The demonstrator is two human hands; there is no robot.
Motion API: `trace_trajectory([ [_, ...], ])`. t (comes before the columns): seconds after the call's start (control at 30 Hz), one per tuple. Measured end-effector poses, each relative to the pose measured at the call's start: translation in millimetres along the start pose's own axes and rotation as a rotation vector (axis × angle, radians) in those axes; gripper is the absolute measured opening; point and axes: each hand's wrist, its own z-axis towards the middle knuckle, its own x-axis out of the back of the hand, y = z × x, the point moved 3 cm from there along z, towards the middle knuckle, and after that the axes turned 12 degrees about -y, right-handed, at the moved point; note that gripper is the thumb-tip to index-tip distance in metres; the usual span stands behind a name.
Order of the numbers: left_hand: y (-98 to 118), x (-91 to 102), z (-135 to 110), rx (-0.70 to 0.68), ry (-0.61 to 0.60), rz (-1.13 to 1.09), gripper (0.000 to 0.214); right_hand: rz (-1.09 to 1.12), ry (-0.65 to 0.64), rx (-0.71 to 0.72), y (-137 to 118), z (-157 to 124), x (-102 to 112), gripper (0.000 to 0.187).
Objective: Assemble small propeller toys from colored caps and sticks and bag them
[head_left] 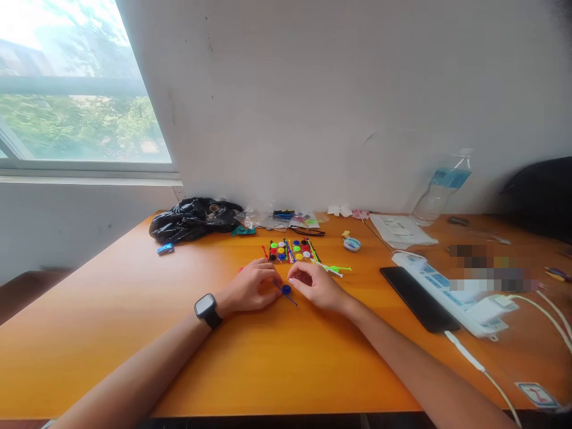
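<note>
My left hand [254,287], with a black-banded watch [206,306] on its wrist, pinches a thin blue plastic stick [291,301] that slants down to the right. A small round blue disc [286,289] sits against the stick between my hands; I cannot tell whether it is threaded on. Close on the right, my right hand [319,286] hovers with curled fingers a little apart and nothing visible in them. Beyond my hands lie rows of colored discs [297,249] with colored sticks [290,251] beside them. Green and white sticks [335,270] lie past my right hand.
At the back are a black plastic bag [196,217], clear packets [286,217] and a round container [352,244]. On the right lie a phone [417,298], a power strip [447,292] with cables, papers [400,231] and a bottle [444,185]. A blue object [165,249] lies at left.
</note>
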Motion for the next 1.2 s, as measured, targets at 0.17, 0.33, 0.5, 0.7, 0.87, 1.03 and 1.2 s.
trace_trajectory([
  [0.17, 2.7, 0.5, -0.1, -0.012, -0.013, 0.020, 0.011, -0.094, -0.082, -0.070, 1.4, -3.5, -5.2, 0.021],
  [0.33, 4.8, 2.0, -2.7, 0.007, 0.020, -0.039, 0.009, -0.066, -0.092, -0.069, -1.7, -3.6, -3.8, 0.016],
  [0.5, -0.6, -2.2, -2.0, 0.099, 0.107, -0.057, 0.008, 0.019, 0.015, -0.060, 0.1, 1.2, 6.0, 0.014],
  [0.7, 5.3, -2.2, -0.2, 0.041, 0.064, 0.029, 0.019, 0.037, 0.047, -0.075, 8.3, 4.5, 5.5, 0.010],
  [0.87, 8.5, -2.6, 0.2, 0.009, 0.033, 0.104, 0.020, 0.077, 0.033, -0.099, 15.1, 5.4, -1.6, 0.010],
  [1.03, 7.3, -7.9, 1.9, -0.004, -0.010, 0.126, 0.022, 0.057, 0.017, -0.130, 21.8, 6.4, -3.0, 0.008],
  [1.2, 8.2, -11.7, 2.8, -0.013, -0.030, 0.175, 0.017, 0.083, 0.013, -0.124, 27.8, 8.0, -3.9, 0.008],
])
